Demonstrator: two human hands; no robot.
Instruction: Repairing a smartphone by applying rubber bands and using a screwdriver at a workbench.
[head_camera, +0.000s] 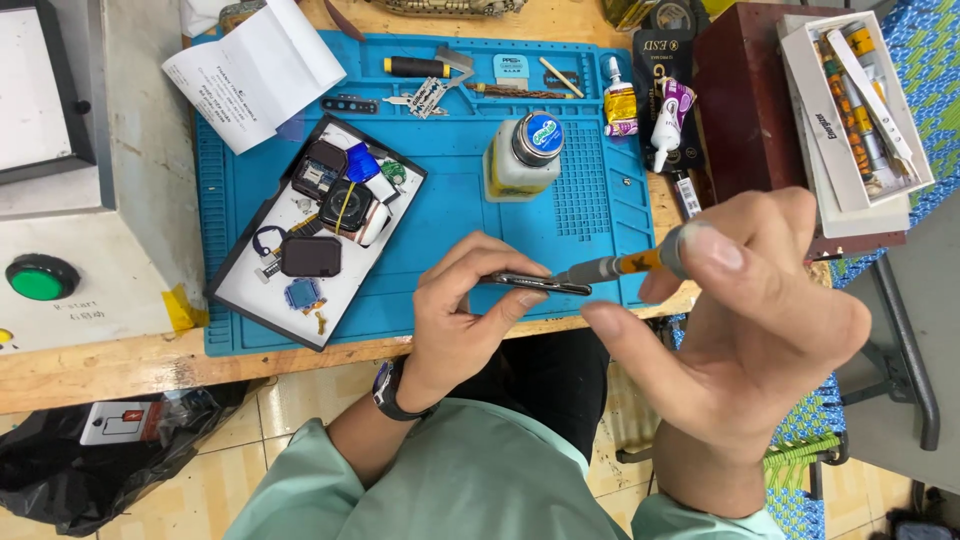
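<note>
The left hand pinches a thin dark flat part between the thumb and the fingers. The part is held edge-on, just above the front edge of the blue mat. The right hand grips a small screwdriver with an orange and grey handle. The thumb and first finger close around its back end, and the other fingers are spread open. The tip of the screwdriver touches the right end of the flat part.

A black watch sits on the left wrist. Both arms wear pale green sleeves.

Behind the hands, a small bottle with a blue lid stands on the mat. To the left lies a white tray with a black rim, full of little watch parts. A sheet of paper lies at the far left corner of the mat. A box with pens and tools rests at the far right. A green button sits on a grey machine at the left.
</note>
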